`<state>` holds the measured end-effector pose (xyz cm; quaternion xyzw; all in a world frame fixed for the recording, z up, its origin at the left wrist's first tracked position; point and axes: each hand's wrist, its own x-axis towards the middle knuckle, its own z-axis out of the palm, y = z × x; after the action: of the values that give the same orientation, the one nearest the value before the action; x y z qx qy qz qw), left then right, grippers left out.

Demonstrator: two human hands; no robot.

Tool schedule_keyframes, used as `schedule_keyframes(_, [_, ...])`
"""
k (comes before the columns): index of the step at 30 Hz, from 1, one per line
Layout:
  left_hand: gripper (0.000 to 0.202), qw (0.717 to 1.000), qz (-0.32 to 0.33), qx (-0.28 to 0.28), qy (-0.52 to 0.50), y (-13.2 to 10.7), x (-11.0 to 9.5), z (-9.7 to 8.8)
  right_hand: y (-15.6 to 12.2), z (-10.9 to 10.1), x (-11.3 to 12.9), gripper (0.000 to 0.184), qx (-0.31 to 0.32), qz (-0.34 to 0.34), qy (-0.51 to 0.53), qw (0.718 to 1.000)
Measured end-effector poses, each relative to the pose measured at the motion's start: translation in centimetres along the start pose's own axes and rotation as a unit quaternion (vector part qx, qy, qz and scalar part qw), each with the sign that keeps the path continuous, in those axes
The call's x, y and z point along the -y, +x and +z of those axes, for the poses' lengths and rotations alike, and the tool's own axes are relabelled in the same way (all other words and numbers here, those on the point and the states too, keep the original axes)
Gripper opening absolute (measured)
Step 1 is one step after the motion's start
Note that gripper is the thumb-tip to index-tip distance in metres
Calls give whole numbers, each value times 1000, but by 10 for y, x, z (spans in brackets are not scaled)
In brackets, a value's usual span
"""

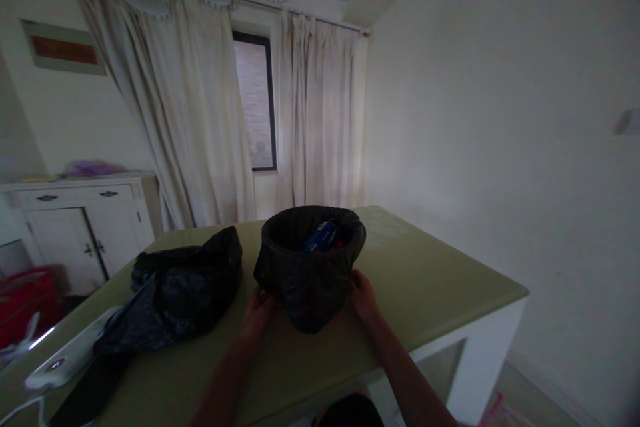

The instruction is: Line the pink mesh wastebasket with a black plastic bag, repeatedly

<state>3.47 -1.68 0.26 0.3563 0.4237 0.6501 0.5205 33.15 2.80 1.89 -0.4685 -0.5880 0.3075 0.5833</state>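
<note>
A bin lined with a black garbage bag (313,287) stands upright on the table in front of me, its round rim covered by the folded-over plastic. Inside its mouth lies a blue package (321,237) with white print, and a bit of red shows beside it. My left hand (260,310) holds the bag's lower left side, fingers curled at the plastic. On the opposite side my right hand (362,295) grips the bag's lower right edge, its fingertips partly hidden behind it. Another black plastic bag (187,293) lies crumpled to the left of my left hand.
A white power strip (73,350) with a cable lies at the left of the green tabletop (425,273). Behind stand a white cabinet (85,213) and pale curtains (200,113). A red bag (30,300) sits at far left. A plain wall rises on the right.
</note>
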Motion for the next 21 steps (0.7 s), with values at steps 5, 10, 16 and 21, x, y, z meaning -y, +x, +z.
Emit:
schedule_keyframes(5, [82,1000,0,-9,11,2,0,-2,1,0,-2,24,2,4,7,1000])
schedule_keyframes(10, [77,1000,-14,-23,-4,0,-8,1,2,0,-5,23,4,3,11,1000])
schedule_keyframes(16, [39,991,102,-60,59,-10,-21,-1,2,2,-6,26,2,7,15,1000])
schedule_keyframes(21, [34,955,215,-75,192,-24,-27,13,-1,3,-4,39,-3,35,34,999])
